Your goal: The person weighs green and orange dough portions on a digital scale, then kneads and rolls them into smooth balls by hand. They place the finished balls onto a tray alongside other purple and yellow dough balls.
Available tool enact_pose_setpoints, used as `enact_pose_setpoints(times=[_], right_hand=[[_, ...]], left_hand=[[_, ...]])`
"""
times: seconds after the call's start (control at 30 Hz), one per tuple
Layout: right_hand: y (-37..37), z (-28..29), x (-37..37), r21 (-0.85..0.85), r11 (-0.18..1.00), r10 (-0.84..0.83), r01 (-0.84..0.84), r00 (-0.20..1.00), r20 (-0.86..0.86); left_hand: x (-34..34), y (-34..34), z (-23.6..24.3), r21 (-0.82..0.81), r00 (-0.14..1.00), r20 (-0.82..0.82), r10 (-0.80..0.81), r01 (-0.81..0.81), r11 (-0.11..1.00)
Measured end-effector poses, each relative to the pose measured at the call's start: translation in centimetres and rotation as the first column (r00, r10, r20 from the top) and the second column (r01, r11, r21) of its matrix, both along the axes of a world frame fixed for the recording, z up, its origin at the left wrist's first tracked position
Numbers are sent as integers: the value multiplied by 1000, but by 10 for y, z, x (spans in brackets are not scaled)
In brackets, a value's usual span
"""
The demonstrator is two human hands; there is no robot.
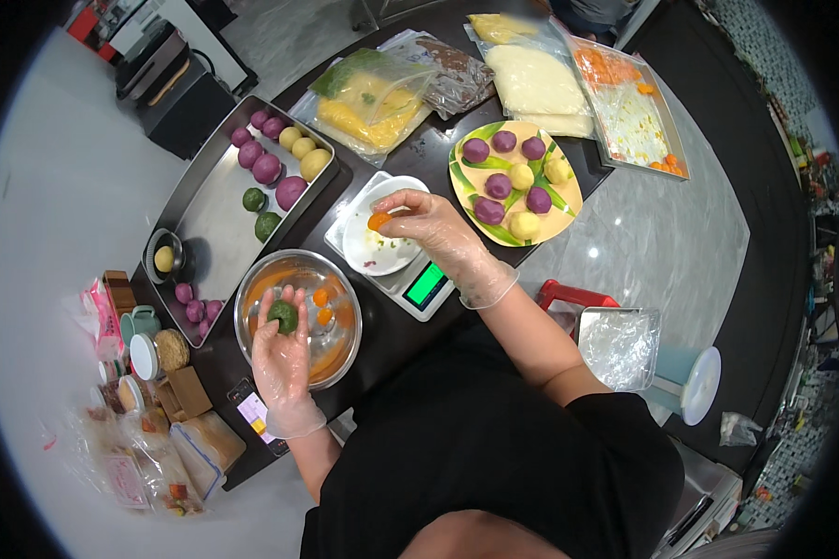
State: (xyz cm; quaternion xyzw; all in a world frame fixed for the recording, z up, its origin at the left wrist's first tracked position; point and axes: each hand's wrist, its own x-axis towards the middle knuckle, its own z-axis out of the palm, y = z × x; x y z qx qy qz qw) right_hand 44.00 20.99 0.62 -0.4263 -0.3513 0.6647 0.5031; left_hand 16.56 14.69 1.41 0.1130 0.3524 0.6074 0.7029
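My left hand (282,359), in a clear plastic glove, holds a green dough ball (282,317) between thumb and fingers above a steel mixing bowl (345,365). Orange smears coat the bowl's inside, and small orange pieces (323,297) lie in it. My right hand (429,228), gloved likewise, pinches a small orange ball (378,222) over a white plate (359,258). That plate rests on a kitchen scale (403,291) whose display glows green; a few green and purple crumbs dot the plate.
Upper left is a steel tray (216,191) of purple, yellow and green balls. A patterned plate (561,207) holds purple and yellow balls. Bagged dough (536,82) and an orange-smeared tray (636,130) lie farther back. Jars (163,352), a phone (254,410) and bags stand at left.
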Motion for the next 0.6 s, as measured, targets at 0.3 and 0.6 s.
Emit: enact_pose_setpoints(times=[0.3,0.6], right_hand=[[3,-7,4,-66,997,-52,41,985,-166],[3,-20,3,-56,992,-124,114,968,-219]], left_hand=[[3,0,-3,-12,998,-64,18,-18,1000],[4,4,-5,-6,1000,-15,26,-26,1000]])
